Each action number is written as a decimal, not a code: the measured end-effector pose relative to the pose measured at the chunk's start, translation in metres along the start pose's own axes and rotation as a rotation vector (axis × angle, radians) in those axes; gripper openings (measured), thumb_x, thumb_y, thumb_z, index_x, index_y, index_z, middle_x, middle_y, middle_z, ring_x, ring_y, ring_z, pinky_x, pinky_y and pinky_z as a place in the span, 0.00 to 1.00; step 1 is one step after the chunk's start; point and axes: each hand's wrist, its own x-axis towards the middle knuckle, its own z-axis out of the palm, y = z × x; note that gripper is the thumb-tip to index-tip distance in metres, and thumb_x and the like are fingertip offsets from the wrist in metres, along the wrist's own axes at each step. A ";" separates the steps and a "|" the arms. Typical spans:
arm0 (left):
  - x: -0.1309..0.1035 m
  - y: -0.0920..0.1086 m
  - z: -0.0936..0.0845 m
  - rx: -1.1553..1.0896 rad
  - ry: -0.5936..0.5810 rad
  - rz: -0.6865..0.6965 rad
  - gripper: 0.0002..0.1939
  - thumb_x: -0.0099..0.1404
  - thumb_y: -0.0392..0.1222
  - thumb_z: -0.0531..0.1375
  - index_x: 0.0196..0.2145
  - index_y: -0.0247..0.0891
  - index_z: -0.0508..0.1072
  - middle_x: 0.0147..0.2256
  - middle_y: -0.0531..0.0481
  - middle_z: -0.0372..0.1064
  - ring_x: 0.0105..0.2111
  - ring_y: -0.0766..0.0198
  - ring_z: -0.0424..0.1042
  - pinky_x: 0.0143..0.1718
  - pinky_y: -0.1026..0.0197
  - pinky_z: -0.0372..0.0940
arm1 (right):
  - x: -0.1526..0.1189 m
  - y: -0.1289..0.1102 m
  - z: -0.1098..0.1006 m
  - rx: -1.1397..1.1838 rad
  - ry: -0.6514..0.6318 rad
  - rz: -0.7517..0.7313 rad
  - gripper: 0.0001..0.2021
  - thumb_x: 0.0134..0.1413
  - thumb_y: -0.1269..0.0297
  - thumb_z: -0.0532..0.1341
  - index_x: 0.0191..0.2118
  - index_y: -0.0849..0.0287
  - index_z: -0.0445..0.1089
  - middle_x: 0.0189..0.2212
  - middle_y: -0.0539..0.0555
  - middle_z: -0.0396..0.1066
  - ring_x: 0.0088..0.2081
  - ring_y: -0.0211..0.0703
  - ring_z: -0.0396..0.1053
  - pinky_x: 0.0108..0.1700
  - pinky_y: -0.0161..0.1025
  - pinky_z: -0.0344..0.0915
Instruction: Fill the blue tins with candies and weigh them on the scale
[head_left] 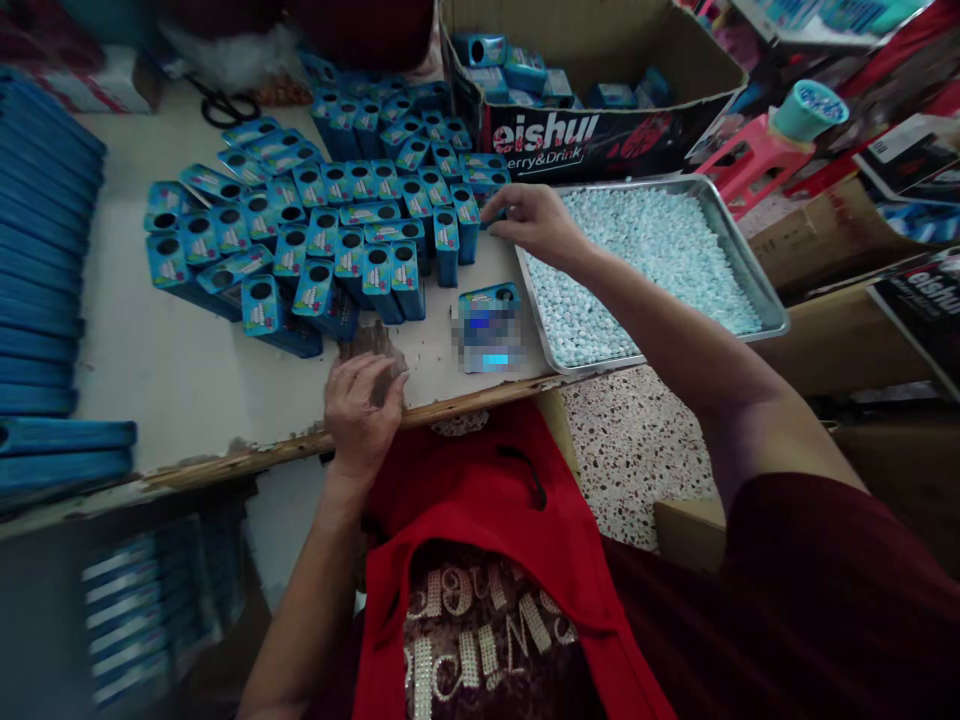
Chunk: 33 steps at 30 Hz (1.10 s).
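Note:
My right hand (529, 222) reaches to the right end of a cluster of upright blue tins (349, 250) with round dark openings in their tops. Its fingers are bent beside the nearest tins, and whether they touch one is hard to tell. Near the worn wooden front edge of the table, my left hand (364, 405) rests with fingers curled and thumb apart, nothing seen in it. Between the hands, a single blue tin (489, 325) lies on the table, partly blurred out. A metal tray (776, 318) full of small pale blue pellets (645, 270) stands under my right forearm.
Behind the tins is an open cardboard box (585, 140) holding more blue tins. Stacked blue tins (45, 240) line the left side. Black scissors (225, 105) lie at the back left. A pink stool (757, 160) with a teal cup (810, 110) stands beyond the tray.

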 end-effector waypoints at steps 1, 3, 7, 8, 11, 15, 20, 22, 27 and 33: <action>0.003 0.003 -0.001 -0.018 -0.006 0.010 0.13 0.77 0.53 0.73 0.52 0.45 0.84 0.53 0.40 0.85 0.60 0.40 0.81 0.74 0.35 0.69 | 0.015 -0.002 0.007 -0.155 -0.021 -0.075 0.13 0.62 0.84 0.73 0.42 0.55 0.81 0.31 0.47 0.72 0.44 0.44 0.74 0.43 0.32 0.67; 0.007 0.007 -0.003 -0.050 -0.002 -0.005 0.15 0.76 0.52 0.75 0.55 0.45 0.85 0.54 0.39 0.84 0.60 0.40 0.81 0.73 0.36 0.70 | 0.043 -0.001 0.018 -0.503 -0.008 -0.241 0.19 0.53 0.88 0.72 0.42 0.54 0.82 0.32 0.50 0.75 0.54 0.55 0.77 0.50 0.38 0.71; 0.012 0.014 -0.008 -0.052 0.034 -0.090 0.19 0.75 0.53 0.78 0.58 0.46 0.85 0.55 0.41 0.84 0.60 0.41 0.81 0.71 0.38 0.72 | 0.088 0.016 0.027 -0.743 -0.044 -0.316 0.21 0.51 0.91 0.70 0.36 0.51 0.81 0.28 0.52 0.73 0.59 0.62 0.80 0.51 0.40 0.75; 0.013 0.017 -0.009 -0.055 0.033 -0.095 0.20 0.74 0.53 0.78 0.58 0.46 0.85 0.56 0.42 0.84 0.60 0.42 0.81 0.71 0.39 0.72 | 0.096 0.020 0.027 -0.712 -0.060 -0.322 0.21 0.52 0.90 0.70 0.35 0.51 0.80 0.26 0.52 0.72 0.58 0.61 0.81 0.50 0.40 0.76; 0.023 0.030 -0.008 -0.102 0.009 -0.068 0.23 0.73 0.54 0.80 0.60 0.46 0.84 0.57 0.42 0.83 0.60 0.42 0.80 0.72 0.40 0.72 | 0.108 0.027 0.025 -0.512 -0.078 -0.314 0.20 0.61 0.89 0.70 0.32 0.52 0.77 0.22 0.50 0.69 0.54 0.55 0.84 0.42 0.33 0.76; 0.052 0.054 0.013 -0.177 -0.071 -0.009 0.29 0.70 0.55 0.82 0.62 0.45 0.83 0.59 0.42 0.81 0.62 0.41 0.79 0.74 0.41 0.71 | 0.099 0.016 0.029 -0.483 -0.083 -0.335 0.23 0.66 0.90 0.71 0.27 0.56 0.73 0.20 0.49 0.64 0.47 0.42 0.84 0.31 0.22 0.61; 0.087 0.082 0.070 -0.294 -0.241 0.104 0.35 0.66 0.48 0.85 0.65 0.42 0.81 0.61 0.40 0.81 0.65 0.40 0.79 0.74 0.40 0.73 | 0.060 -0.010 0.040 -0.783 -0.097 -0.369 0.19 0.60 0.87 0.77 0.28 0.59 0.77 0.25 0.49 0.66 0.58 0.53 0.82 0.41 0.27 0.69; 0.092 0.090 0.085 -0.276 -0.305 0.111 0.31 0.65 0.41 0.84 0.62 0.41 0.82 0.58 0.41 0.82 0.62 0.41 0.81 0.71 0.41 0.75 | 0.041 -0.018 0.039 -0.896 -0.072 -0.332 0.15 0.62 0.80 0.79 0.30 0.58 0.80 0.31 0.53 0.75 0.63 0.62 0.80 0.49 0.37 0.75; 0.087 0.091 0.064 -0.170 -0.344 0.112 0.27 0.67 0.35 0.80 0.61 0.43 0.84 0.55 0.45 0.84 0.56 0.48 0.84 0.62 0.49 0.80 | -0.004 -0.029 0.024 -1.132 -0.022 -0.241 0.05 0.72 0.61 0.76 0.47 0.54 0.89 0.52 0.60 0.88 0.64 0.69 0.78 0.59 0.52 0.73; 0.083 0.075 0.012 -0.118 -0.265 0.088 0.26 0.64 0.37 0.82 0.59 0.44 0.85 0.52 0.46 0.85 0.53 0.48 0.85 0.59 0.50 0.79 | -0.044 -0.019 0.017 -1.220 0.004 -0.222 0.13 0.76 0.58 0.71 0.55 0.57 0.91 0.50 0.61 0.88 0.56 0.64 0.81 0.53 0.50 0.70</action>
